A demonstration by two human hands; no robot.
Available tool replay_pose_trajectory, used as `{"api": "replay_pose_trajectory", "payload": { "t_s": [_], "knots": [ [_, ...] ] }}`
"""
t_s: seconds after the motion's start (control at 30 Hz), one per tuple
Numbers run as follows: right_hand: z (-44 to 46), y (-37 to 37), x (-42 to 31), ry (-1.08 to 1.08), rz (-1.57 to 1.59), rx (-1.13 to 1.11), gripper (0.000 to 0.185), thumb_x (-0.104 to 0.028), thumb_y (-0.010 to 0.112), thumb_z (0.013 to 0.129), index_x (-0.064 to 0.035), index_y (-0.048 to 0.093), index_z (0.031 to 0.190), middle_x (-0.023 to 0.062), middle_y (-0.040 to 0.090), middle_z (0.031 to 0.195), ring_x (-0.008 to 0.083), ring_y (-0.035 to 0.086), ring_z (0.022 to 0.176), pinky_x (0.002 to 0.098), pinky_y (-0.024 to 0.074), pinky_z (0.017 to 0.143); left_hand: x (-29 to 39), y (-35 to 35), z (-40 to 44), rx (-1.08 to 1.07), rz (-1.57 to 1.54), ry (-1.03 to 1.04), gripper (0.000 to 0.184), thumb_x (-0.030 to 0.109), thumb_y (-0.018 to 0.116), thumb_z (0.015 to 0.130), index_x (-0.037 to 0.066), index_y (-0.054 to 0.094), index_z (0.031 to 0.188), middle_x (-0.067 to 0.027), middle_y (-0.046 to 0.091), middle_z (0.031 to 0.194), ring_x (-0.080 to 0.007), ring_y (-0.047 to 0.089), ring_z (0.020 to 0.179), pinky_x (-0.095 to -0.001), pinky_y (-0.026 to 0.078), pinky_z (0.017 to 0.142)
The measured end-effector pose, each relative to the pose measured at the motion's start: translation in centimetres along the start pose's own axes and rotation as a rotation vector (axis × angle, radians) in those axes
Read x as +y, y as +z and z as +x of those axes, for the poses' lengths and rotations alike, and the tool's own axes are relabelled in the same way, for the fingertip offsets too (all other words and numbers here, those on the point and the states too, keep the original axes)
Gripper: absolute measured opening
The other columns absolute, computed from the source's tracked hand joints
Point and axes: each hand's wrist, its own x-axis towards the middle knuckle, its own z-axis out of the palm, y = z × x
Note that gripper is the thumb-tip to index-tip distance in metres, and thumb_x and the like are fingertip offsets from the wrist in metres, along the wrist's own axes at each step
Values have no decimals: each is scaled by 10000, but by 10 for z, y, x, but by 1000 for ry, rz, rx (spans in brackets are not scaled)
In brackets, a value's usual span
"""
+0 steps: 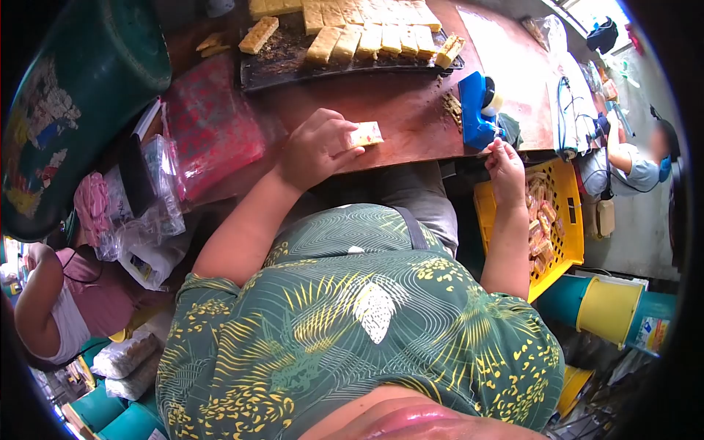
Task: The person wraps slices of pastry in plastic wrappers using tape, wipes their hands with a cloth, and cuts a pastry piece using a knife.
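My left hand (320, 149) is closed around a small cake slice in a clear printed wrapper (366, 135), at the near edge of the brown table. At the cutting end of a blue tape dispenser (477, 114), the fingertips of my right hand (506, 170) are pinched on a piece of tape, which barely shows. A dark tray (271, 75) beyond my hands carries rows of cut yellow cake (359, 42). One slice (449, 51) leans at the tray's right corner, and another piece (259, 35) lies at its left.
A yellow crate (568, 220) with wrapped slices (541, 235) stands below my right forearm. Red-printed plastic wrappers (213, 121) lie left on the table (411, 150), near a big green bucket (95, 95). Crumbs (452, 108) lie beside the dispenser. Other people sit at both sides.
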Motion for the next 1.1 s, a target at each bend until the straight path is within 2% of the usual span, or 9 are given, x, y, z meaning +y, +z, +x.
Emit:
{"api": "replay_pose_trajectory", "payload": {
  "t_s": [0.07,0.43,0.53,0.6,0.7,0.83,0.93,1.03,1.1],
  "knots": [
    [10,-12,17,7,-181,18,223,-286,652,1065,-93,696,962,-78,543,750,33,439,660,197,338,622,0,0,1,-1,-4,-5,385,171,910,794,84,698,1103,-92,640,1057,-226,669,866,-360,575,793],
    [20,-15,16,-211,-560,88,294,-270,672,1048,-32,694,876,-41,615,784,45,490,732,241,417,673,2,-2,0,-2,-25,-17,387,178,906,807,83,702,1121,-74,639,1065,-177,668,840,-332,584,781],
    [19,-32,33,-215,-681,113,327,-301,688,1033,-22,699,863,-31,610,772,61,503,733,261,433,682,3,-1,-1,16,-35,-54,397,239,901,784,95,705,1099,-105,656,1057,-297,689,932,-408,583,811],
    [22,-51,57,-105,-674,130,361,-338,694,1025,-23,702,851,-23,616,777,80,526,739,276,449,703,3,0,-1,23,-40,-50,395,243,900,785,98,704,1095,-101,658,1061,-297,690,935,-407,584,814],
    [-12,-8,26,30,-478,-10,278,-296,663,1047,-49,701,925,-49,581,778,60,499,745,235,414,675,1,0,-2,20,0,-16,389,217,907,794,94,700,1100,-85,647,1058,-237,687,885,-365,590,788],
    [-22,74,-17,-129,-543,-483,240,-227,628,1067,-28,670,939,-50,553,821,71,487,761,245,420,684,-2,3,-1,-21,21,64,397,225,913,789,96,699,1098,-87,645,1068,-230,692,882,-357,594,780],
    [-33,152,-52,-330,-640,-719,292,-242,671,1029,42,660,961,70,532,832,136,515,787,312,460,717,3,1,-1,-23,84,103,418,230,918,770,90,694,1094,-95,650,1073,-258,696,911,-373,596,779],
    [-46,211,-74,-451,-705,-856,318,-318,730,962,-2,760,935,134,616,826,274,619,784,403,511,714,11,-2,1,-23,61,97,402,231,897,779,92,682,1089,-95,661,1065,-289,695,922,-409,590,797],
    [-36,230,-70,-589,-934,-846,349,-360,756,928,-11,775,925,144,646,827,269,647,830,402,525,747,5,-1,0,-17,57,77,428,227,902,769,69,682,1100,-113,673,1042,-307,700,914,-420,591,802]
  ]
}}
